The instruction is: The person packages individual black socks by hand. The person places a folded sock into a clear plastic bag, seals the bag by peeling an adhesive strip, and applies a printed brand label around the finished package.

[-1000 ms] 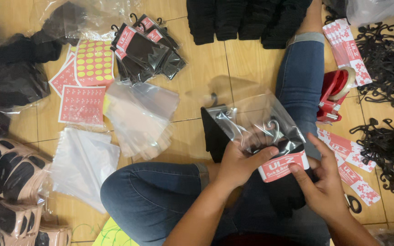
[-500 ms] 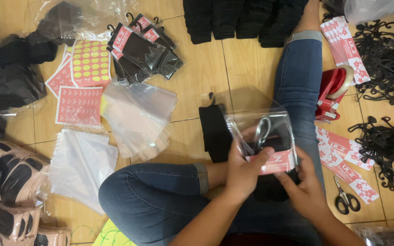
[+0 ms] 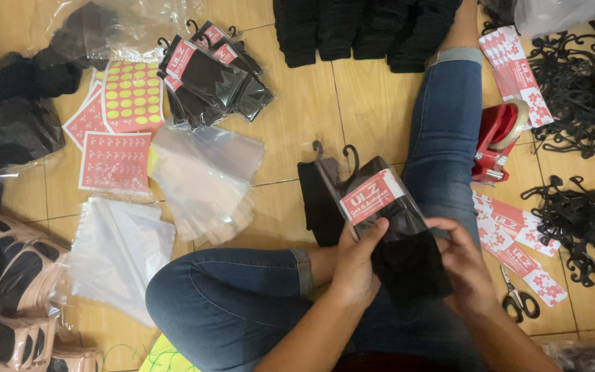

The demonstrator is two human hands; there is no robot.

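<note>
Both hands grip a bagged pair of black socks point(image 3: 397, 241): left hand point(image 3: 358, 265) closed on its edge, right hand point(image 3: 466, 265) clasping the other side.

I see black socks point(image 3: 408, 258) | red-white label point(image 3: 371, 195) | blue jeans point(image 3: 442, 131) | red tape dispenser point(image 3: 497, 141) | yellow-dotted sticker sheet point(image 3: 132, 96)
</note>
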